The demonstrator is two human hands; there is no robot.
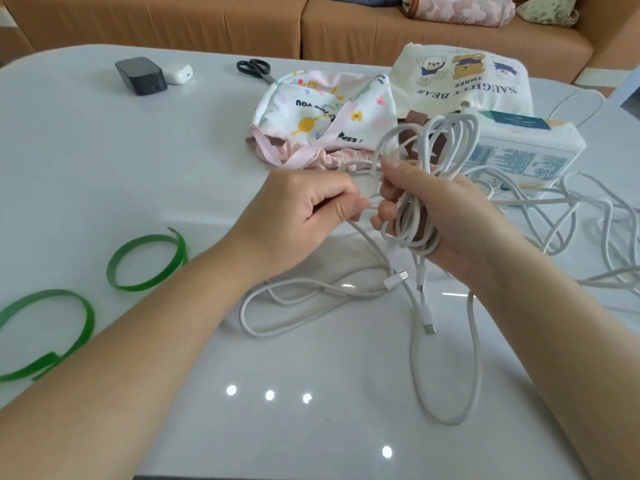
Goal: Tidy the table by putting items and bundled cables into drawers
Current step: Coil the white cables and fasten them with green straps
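Note:
My right hand [446, 216] grips a coil of white cable [440, 143] wound in loops that stick up above the fingers and hang below the palm. My left hand [301, 216] pinches a strand of the same white cable just left of the coil. Loose cable [277, 299] trails over the white table [104, 168] below both hands, with USB-C plugs [394, 278] showing. More white cable [588, 220] lies tangled at the right. Two green strap loops [145, 261] rest at the left.
A black charger [140, 76] and a white earbud case [178, 73] sit far left, scissors [254, 69] beyond them. Printed cloth bags [325, 112], a bear-print bag [464, 77] and a tissue pack [526, 150] crowd the far right. A sofa [173, 22] runs behind the table.

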